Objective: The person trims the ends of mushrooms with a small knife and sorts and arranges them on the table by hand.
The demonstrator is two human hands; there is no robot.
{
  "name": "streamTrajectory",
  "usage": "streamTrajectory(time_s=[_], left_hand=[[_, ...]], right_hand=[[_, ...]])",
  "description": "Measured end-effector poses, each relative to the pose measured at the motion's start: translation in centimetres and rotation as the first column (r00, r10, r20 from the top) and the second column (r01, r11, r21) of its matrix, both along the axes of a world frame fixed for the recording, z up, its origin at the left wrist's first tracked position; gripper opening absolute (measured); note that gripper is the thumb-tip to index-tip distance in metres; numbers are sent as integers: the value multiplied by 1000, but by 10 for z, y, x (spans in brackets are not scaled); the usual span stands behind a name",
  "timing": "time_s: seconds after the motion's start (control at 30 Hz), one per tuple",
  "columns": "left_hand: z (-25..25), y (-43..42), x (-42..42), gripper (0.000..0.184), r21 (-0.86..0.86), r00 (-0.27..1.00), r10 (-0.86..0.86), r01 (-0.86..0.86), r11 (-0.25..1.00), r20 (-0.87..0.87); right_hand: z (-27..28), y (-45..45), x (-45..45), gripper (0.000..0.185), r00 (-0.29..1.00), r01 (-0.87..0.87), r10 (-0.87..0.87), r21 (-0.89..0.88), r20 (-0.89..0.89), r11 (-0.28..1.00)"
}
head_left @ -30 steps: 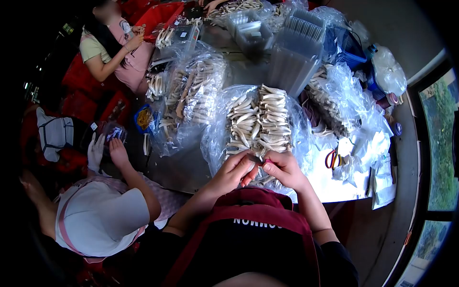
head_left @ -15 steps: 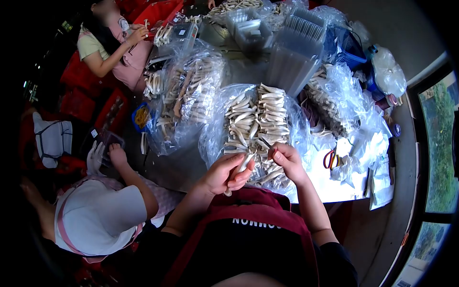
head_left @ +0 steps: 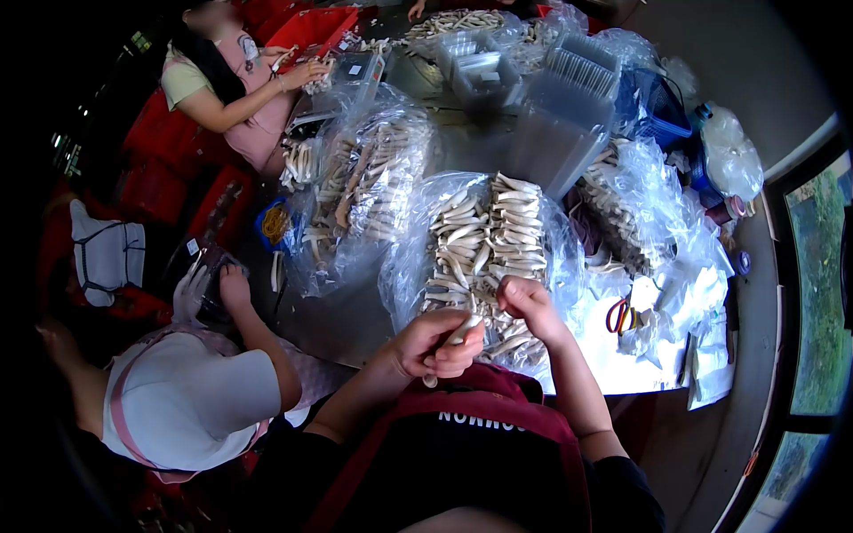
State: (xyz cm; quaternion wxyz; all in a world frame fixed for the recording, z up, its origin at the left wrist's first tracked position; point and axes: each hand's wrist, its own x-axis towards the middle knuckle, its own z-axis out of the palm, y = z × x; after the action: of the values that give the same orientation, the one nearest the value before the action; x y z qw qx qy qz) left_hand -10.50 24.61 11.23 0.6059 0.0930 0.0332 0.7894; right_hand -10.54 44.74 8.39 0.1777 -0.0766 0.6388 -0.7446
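Observation:
My left hand (head_left: pixel 437 346) is closed around a pale, long-stemmed mushroom (head_left: pixel 466 330), whose lower end sticks out below the palm. To its right, my right hand (head_left: pixel 530 306) has its fingers curled at the near part of the mushroom pile; what they hold, if anything, is hidden. Just beyond both hands, many mushrooms (head_left: pixel 518 226) lie in two columns on an opened clear plastic bag (head_left: pixel 404 275).
Stacked clear trays (head_left: pixel 564 115) stand behind the pile. Red-and-yellow scissors (head_left: pixel 619 315) lie right, near crumpled plastic. More bagged mushrooms (head_left: pixel 386 178) and a blue basket of rubber bands (head_left: pixel 274 222) are left. Two co-workers sit at the left; another hand shows at the top.
The dark-bladed tool seen at my right hand is no longer visible. My left hand still holds a mushroom. The view has shifted slightly, and the upper-left co-worker's hands have moved toward the tray.

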Motion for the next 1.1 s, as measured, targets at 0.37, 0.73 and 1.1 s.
streamTrajectory(time_s=[0.37,0.73,1.1], left_hand=[[-6,6,2,27,-385,933,222,-323,865,-284],[-20,7,-5,29,-480,854,221,-459,748,-471],[-38,15,-15,23,-488,754,193,-575,657,-628]], right_hand=[[9,-12,8,36,962,211,-217,-54,-168,976],[0,-25,9,18,949,257,-222,139,-225,957],[-66,6,-26,21,931,341,-248,395,-267,853]])
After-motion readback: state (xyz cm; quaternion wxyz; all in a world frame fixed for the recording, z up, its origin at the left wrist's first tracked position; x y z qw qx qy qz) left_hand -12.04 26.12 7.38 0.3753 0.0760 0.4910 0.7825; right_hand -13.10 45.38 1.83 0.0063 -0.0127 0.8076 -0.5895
